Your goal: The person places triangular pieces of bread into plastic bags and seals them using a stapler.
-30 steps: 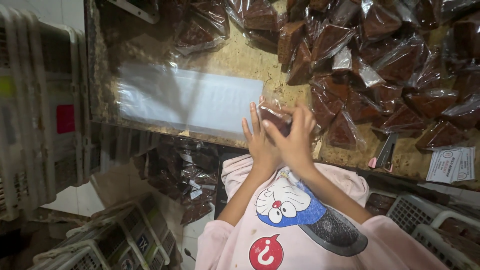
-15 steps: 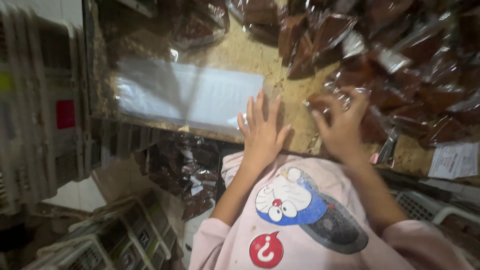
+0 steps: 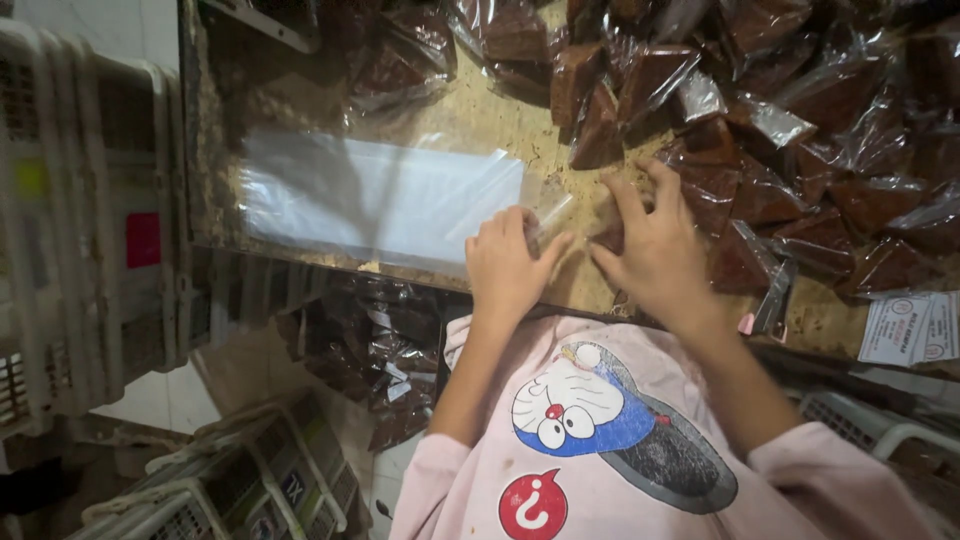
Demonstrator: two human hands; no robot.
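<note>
Both hands have drawn together again at the table's near edge. Beside the stack of clear bags [image 3: 380, 200], the left hand [image 3: 510, 265] pinches a clear wrapper [image 3: 550, 212] with curled fingers. The right hand [image 3: 655, 245], fingers spread, presses a wrapped brown block [image 3: 610, 235] near the heap of packed blocks [image 3: 800, 130].

The left hand [image 3: 508, 262] lies on the table [image 3: 470, 120], its fingers curled on the corner of a stack of clear plastic bags [image 3: 380, 200]. The right hand [image 3: 655, 245] lies just beside it, fingers spread, touching a brown wedge-shaped piece in a clear wrapper [image 3: 610, 235]. Many wrapped brown pieces [image 3: 800, 130] are piled on the right of the table. White plastic crates [image 3: 90, 220] stand on the left.
</note>
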